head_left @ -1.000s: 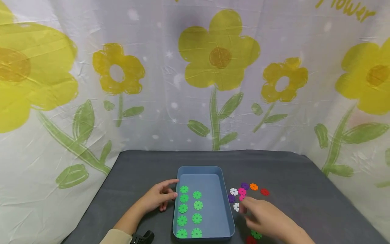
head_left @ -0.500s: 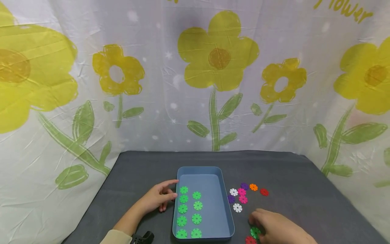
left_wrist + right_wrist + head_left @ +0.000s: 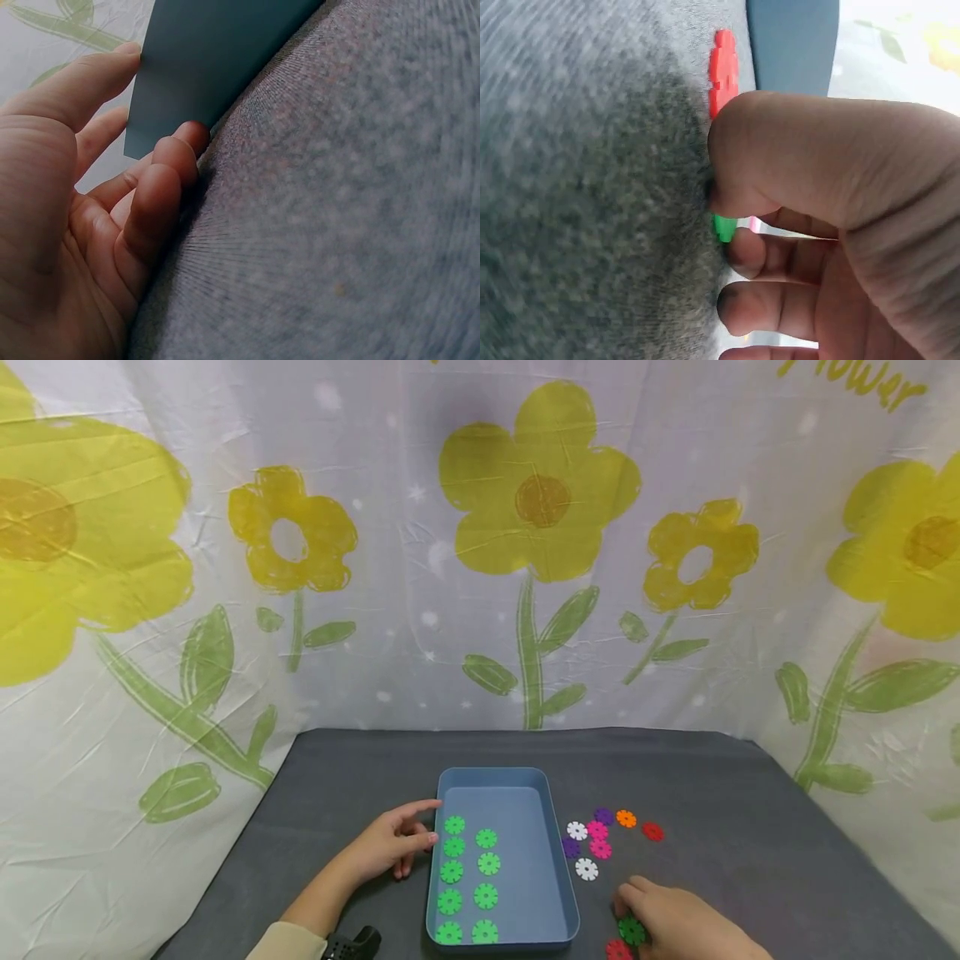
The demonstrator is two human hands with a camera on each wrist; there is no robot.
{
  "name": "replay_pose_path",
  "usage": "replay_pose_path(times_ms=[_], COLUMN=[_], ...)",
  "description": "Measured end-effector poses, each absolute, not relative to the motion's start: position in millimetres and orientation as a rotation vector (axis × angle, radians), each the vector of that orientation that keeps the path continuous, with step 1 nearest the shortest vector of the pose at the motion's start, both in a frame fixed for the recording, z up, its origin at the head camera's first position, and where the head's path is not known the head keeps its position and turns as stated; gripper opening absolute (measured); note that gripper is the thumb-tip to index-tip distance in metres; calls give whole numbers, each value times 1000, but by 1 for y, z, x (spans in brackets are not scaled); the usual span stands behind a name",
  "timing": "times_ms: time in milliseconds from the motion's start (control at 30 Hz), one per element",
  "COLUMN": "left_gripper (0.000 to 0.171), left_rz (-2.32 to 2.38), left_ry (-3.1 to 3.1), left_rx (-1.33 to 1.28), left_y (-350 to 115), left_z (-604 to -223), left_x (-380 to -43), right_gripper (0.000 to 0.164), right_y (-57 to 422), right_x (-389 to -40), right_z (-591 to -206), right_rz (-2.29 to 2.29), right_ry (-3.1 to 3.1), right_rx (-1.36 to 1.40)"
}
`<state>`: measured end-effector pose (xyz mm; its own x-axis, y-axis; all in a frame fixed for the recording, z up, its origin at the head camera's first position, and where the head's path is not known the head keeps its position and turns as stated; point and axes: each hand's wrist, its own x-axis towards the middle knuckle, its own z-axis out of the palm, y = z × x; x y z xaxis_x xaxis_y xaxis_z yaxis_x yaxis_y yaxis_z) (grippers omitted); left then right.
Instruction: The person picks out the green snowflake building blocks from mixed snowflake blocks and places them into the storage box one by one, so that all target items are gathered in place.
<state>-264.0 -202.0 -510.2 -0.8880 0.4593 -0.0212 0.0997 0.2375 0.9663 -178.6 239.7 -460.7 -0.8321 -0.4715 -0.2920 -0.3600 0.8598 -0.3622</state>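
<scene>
A shallow blue tray (image 3: 525, 852) holds two columns of green interlocking discs (image 3: 486, 896) along its left side. My left hand (image 3: 390, 843) touches the tray's left wall with an outstretched index finger and the thumb; its other fingers bend against the table cloth in the left wrist view. Right of the tray, my right hand (image 3: 678, 922) is low on the cloth, thumb and index finger at opposite edges of a green interlocking disc (image 3: 632, 931). In the right wrist view the thumb hides most of that disc (image 3: 724, 228). A red disc (image 3: 618, 950) lies just beside it.
Loose notched discs lie on the dark cloth right of the tray: white (image 3: 587, 869), pink (image 3: 600, 848), purple (image 3: 572, 847), orange (image 3: 626, 818) and red (image 3: 652, 832). A flower-printed curtain (image 3: 405, 610) stands behind and at both sides of the table.
My right hand has moved from beside the white and pink discs down toward the front, onto the green disc near the red one. The left hand and tray stay put.
</scene>
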Motion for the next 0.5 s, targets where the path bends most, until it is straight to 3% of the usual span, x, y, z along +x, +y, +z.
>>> replay_pose_path(times_ms=[367,500], left_gripper=[65,67], left_rz=[1676,1679], left_ry=[2218,2223], left_rx=[507,519], left_y=[-203,-203], left_z=[-515,-513], left_x=[-266,-266], right_gripper=[23,27], right_y=[238,240], right_x=[-174,-176], right_z=[-454,-443], right_rz=[-502,-574], right_ry=[2659,2652], right_rx=[-447,-498])
